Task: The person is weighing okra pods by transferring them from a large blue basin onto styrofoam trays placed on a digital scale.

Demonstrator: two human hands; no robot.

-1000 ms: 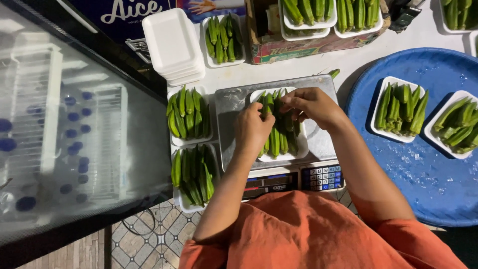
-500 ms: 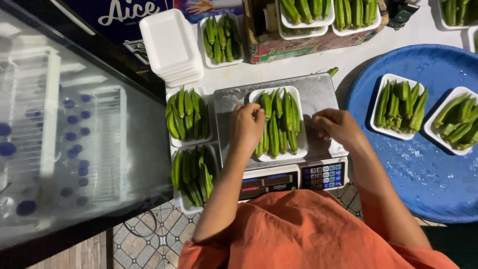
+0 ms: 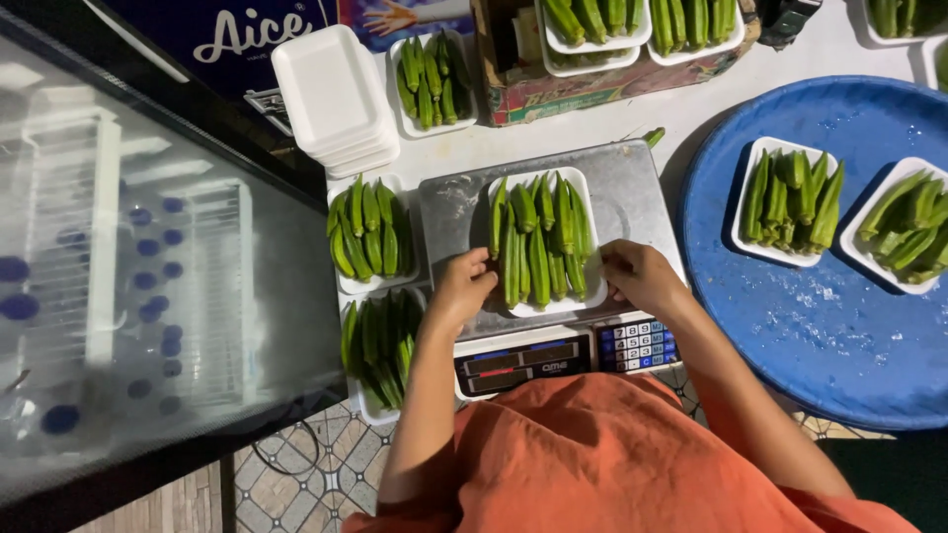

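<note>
your hands flank the okra tray (image 3: 592, 296) on the scale (image 3: 632, 197).
left hand (image 3: 462, 286) curls at the tray's left edge; right hand (image 3: 637, 274), fingers bent, grips its right edge.

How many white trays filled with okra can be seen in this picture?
At least 9: one on the scale, two left of it, one beside the empty stack, two in the cardboard box, two on the blue tub, one cut off top right. More may be hidden.
</note>
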